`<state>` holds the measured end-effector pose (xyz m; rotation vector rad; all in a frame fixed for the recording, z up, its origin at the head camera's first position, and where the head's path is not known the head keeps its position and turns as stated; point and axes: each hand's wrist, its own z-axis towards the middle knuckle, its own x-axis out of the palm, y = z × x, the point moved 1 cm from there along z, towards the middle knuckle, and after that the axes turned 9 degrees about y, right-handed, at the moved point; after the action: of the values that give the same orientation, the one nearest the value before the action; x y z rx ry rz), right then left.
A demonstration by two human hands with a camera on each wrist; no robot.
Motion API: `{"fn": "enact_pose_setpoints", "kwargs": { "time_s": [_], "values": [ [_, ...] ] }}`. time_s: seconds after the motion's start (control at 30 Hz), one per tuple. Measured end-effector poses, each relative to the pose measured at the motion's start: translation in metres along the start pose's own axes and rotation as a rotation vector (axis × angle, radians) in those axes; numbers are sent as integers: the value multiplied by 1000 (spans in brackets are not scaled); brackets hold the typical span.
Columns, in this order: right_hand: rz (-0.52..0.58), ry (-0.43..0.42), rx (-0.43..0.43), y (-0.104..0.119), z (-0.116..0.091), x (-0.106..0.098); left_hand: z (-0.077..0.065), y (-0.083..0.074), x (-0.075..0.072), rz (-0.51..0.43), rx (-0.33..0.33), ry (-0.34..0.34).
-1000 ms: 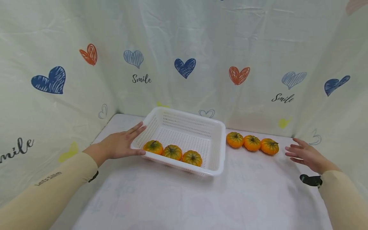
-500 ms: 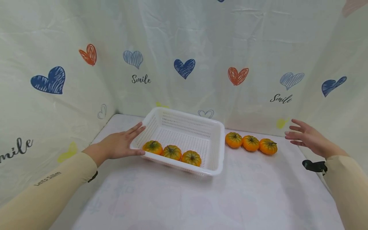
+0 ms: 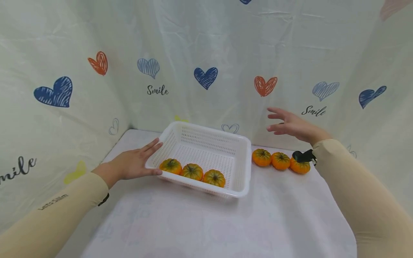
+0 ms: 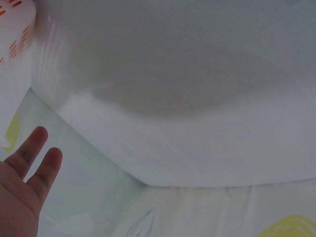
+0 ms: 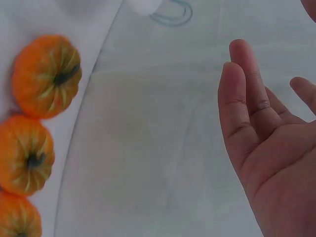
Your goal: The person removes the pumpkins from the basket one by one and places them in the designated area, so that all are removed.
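Observation:
A white perforated plastic basket (image 3: 238,191) sits on the table, with three small orange-and-green pumpkins (image 3: 192,172) lined up along its near side. My left hand (image 3: 133,163) rests against the basket's left end, its fingers spread over the rim. To the right of the basket, three more pumpkins (image 3: 280,161) stand in a row near the back edge; the wrist strap partly covers the rightmost one in the head view. Above this row my right hand (image 3: 292,124) is raised in the air. Its palm (image 5: 286,168) holds nothing in the right wrist view.
A white cloth (image 3: 200,229) covers the table. Pale curtains printed with hearts (image 3: 205,77) and lettering hang close behind the table and along both sides. The basket's back rim is near the rear curtain.
My right hand has lifted from beside the rightmost pumpkin and swung left, over the row. The left hand stays at the basket's end. Basket and pumpkins have kept their places.

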<state>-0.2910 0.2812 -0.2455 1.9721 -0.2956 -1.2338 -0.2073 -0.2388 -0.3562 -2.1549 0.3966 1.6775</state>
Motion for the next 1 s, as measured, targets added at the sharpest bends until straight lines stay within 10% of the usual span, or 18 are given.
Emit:
{"fn": "enact_pose_setpoints", "kwargs": {
  "time_s": [0.47, 1.0],
  "values": [
    [62, 255, -145, 69, 91, 90, 1, 3, 2, -2, 7, -13],
    [-28, 515, -131, 63, 131, 160, 3, 4, 4, -5, 0, -9]
  ]
}}
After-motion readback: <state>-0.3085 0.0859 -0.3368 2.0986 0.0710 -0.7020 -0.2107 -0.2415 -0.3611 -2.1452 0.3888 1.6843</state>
